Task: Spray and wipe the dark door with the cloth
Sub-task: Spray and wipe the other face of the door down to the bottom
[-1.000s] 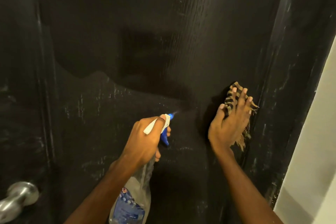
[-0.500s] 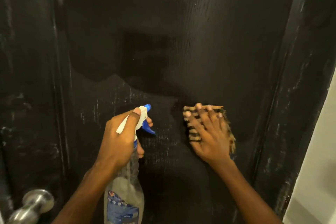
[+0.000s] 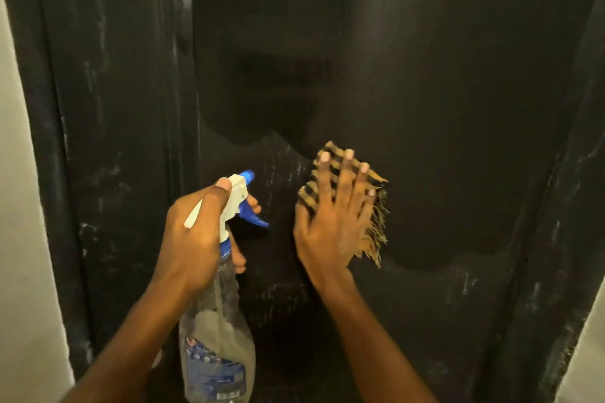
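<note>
Door [image 3: 425, 91]: right hand [image 3: 330, 222] flat, fingers spread, hiding most of cloth [image 3: 376, 206] (fringe shows); left hand [image 3: 193, 232] grips spray bottle [image 3: 216, 353].

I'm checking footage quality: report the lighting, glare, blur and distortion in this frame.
Head view: dim, warm light; the dark door swallows detail, with a bright glare streak on its left moulding. Head view: slight motion blur on the right hand and cloth; the left hand and spray bottle are sharper. Head view: wide-angle bending bows the door edges.
</note>
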